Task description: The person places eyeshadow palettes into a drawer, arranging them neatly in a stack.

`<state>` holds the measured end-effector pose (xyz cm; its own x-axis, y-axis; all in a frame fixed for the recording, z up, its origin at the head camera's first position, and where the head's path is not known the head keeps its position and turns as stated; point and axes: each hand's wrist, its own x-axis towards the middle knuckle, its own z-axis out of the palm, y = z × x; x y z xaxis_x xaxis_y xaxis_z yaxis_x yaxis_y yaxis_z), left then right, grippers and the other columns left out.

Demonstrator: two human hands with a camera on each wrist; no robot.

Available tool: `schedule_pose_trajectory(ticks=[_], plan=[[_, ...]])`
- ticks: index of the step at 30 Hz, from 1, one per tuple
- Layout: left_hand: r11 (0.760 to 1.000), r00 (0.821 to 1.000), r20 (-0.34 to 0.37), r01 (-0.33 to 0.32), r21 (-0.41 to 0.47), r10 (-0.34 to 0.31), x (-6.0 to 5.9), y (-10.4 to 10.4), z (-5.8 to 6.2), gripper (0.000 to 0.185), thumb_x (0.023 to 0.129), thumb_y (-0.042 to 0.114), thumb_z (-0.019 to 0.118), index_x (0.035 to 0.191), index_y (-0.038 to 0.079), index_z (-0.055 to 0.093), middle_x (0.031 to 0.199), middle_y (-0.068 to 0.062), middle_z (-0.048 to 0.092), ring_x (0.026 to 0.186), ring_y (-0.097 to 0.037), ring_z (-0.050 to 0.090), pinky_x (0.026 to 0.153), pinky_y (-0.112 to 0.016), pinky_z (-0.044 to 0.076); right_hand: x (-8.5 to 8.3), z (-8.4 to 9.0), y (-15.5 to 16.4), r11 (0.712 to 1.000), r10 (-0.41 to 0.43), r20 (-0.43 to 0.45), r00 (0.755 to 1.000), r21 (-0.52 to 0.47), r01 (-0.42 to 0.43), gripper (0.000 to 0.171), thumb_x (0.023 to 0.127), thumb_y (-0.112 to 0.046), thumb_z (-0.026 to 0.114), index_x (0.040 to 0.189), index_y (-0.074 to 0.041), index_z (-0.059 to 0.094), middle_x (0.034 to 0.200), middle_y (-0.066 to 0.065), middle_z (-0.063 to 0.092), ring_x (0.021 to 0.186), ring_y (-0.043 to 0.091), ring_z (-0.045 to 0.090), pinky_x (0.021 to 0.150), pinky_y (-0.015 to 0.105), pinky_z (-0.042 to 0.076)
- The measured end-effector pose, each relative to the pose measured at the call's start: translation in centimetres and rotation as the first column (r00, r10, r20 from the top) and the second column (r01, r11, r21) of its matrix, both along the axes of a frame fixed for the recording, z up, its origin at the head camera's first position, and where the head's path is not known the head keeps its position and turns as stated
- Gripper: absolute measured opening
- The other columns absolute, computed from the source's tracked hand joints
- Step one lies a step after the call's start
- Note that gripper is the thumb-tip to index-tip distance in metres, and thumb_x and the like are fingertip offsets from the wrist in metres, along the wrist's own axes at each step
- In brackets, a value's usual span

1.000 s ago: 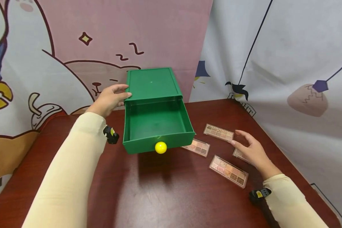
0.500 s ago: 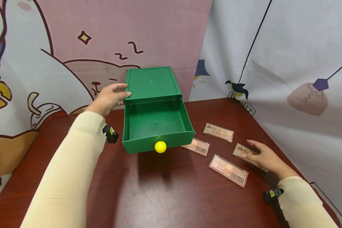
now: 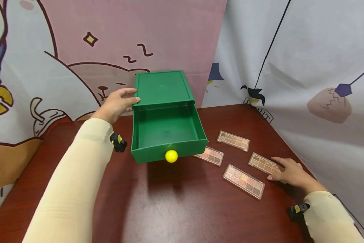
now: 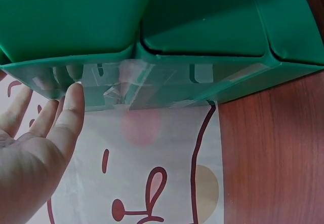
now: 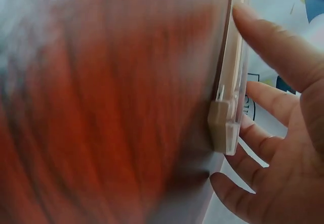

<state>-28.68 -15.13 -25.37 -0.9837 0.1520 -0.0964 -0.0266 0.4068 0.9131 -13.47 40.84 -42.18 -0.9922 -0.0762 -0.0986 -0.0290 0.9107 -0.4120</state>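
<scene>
A green drawer box point(image 3: 163, 88) stands at the back of the table, its drawer point(image 3: 149, 154) pulled out and showing a bare floor. On the drawer front is a round yellow knob point(image 3: 171, 156). My left hand point(image 3: 116, 104) rests against the box's left side, thumb over the top edge; extended fingers point(image 4: 74, 105) touch the side wall in the left wrist view. My right hand point(image 3: 292, 173) straddles the right end of an eyeshadow palette point(image 3: 262, 163) lying on the table. In the right wrist view its thumb point(image 5: 268, 44) is at the edge of the palette point(image 5: 218, 125), other fingers spread beyond.
Another eyeshadow palette point(image 3: 244, 182) lies nearer the front, a further one point(image 3: 234, 140) behind. A third palette point(image 3: 212, 156) is partly hidden by the drawer's right corner. A printed cloth point(image 3: 182, 33) hangs behind the reddish-brown table point(image 3: 169, 216).
My right hand has moved right and toward me, from beside the rear palette to the right end of the rightmost one. My left hand and the drawer box have stayed put.
</scene>
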Motion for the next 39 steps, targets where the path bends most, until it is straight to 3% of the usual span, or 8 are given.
schedule_pose_trajectory(ticks=[7, 13, 23, 26, 29, 34, 39], plan=[[1.0, 1.0, -0.004, -0.002, 0.0, 0.002, 0.0, -0.2, 0.1, 0.059, 0.098, 0.028, 0.058, 0.151, 0.018, 0.035, 0.157, -0.006, 0.028, 0.134, -0.027, 0.041, 0.108, -0.043, 0.038, 0.1, -0.3, 0.6, 1.0, -0.016, 0.018, 1.0, -0.011, 0.016, 0.083, 0.069, -0.033, 0.084, 0.131, 0.009, 0.048, 0.119, 0.042, 0.043, 0.104, 0.05, 0.038, 0.08, 0.055, 0.029], [1.0, 1.0, -0.007, -0.005, 0.009, 0.005, 0.1, -0.3, 0.1, 0.059, 0.098, 0.026, 0.058, 0.151, 0.017, 0.035, 0.157, -0.006, 0.028, 0.134, -0.027, 0.041, 0.108, -0.043, 0.038, 0.2, -0.1, 0.4, 0.999, -0.03, 0.003, 1.0, -0.026, 0.03, 0.074, 0.07, -0.031, 0.084, 0.126, 0.006, 0.054, 0.108, 0.031, 0.053, 0.092, 0.038, 0.046, 0.071, 0.039, 0.031], [1.0, 1.0, 0.005, -0.009, 0.019, 0.009, 0.4, -0.3, 0.2, 0.059, 0.098, 0.026, 0.058, 0.151, 0.018, 0.035, 0.157, -0.005, 0.026, 0.134, -0.028, 0.04, 0.109, -0.045, 0.036, -0.6, 0.2, -0.3, 0.991, -0.075, -0.021, 0.997, -0.111, 0.072, 0.073, 0.074, -0.027, 0.081, 0.13, 0.008, 0.049, 0.119, 0.036, 0.043, 0.108, 0.045, 0.037, 0.081, 0.047, 0.033], [1.0, 1.0, 0.004, -0.008, 0.023, 0.008, 0.4, -0.2, 0.3, 0.058, 0.098, 0.026, 0.058, 0.151, 0.018, 0.035, 0.157, -0.005, 0.026, 0.135, -0.027, 0.04, 0.109, -0.044, 0.037, -1.0, 0.9, -0.9, 0.991, -0.063, -0.066, 0.996, -0.124, 0.055, 0.071, 0.074, -0.026, 0.081, 0.129, 0.007, 0.051, 0.116, 0.034, 0.045, 0.108, 0.045, 0.036, 0.081, 0.048, 0.031], [1.0, 1.0, 0.002, -0.007, 0.021, 0.007, 0.3, -0.1, 0.2, 0.058, 0.098, 0.025, 0.057, 0.151, 0.017, 0.035, 0.157, -0.006, 0.027, 0.135, -0.027, 0.039, 0.109, -0.043, 0.037, -1.6, 2.0, -1.5, 0.992, -0.059, -0.098, 0.993, -0.119, 0.047, 0.069, 0.073, -0.026, 0.082, 0.127, 0.006, 0.053, 0.112, 0.031, 0.047, 0.106, 0.043, 0.035, 0.076, 0.042, 0.029], [1.0, 1.0, -0.003, -0.008, 0.019, 0.008, 0.2, 0.2, 0.0, 0.057, 0.098, 0.025, 0.058, 0.151, 0.017, 0.036, 0.157, -0.006, 0.027, 0.135, -0.027, 0.04, 0.108, -0.042, 0.038, -3.0, 4.5, -2.7, 0.988, -0.045, -0.12, 0.992, -0.155, 0.027, 0.067, 0.074, -0.022, 0.081, 0.128, 0.006, 0.052, 0.108, 0.028, 0.044, 0.101, 0.04, 0.034, 0.072, 0.037, 0.029], [1.0, 1.0, -0.007, -0.015, 0.023, 0.016, 0.2, 0.2, 0.0, 0.057, 0.098, 0.024, 0.057, 0.15, 0.017, 0.036, 0.156, -0.005, 0.028, 0.135, -0.026, 0.04, 0.108, -0.042, 0.038, -5.0, 7.5, -5.0, 0.972, -0.018, -0.166, 0.986, -0.233, -0.021, 0.066, 0.075, -0.016, 0.081, 0.13, 0.005, 0.051, 0.11, 0.026, 0.04, 0.105, 0.037, 0.029, 0.077, 0.038, 0.027]])
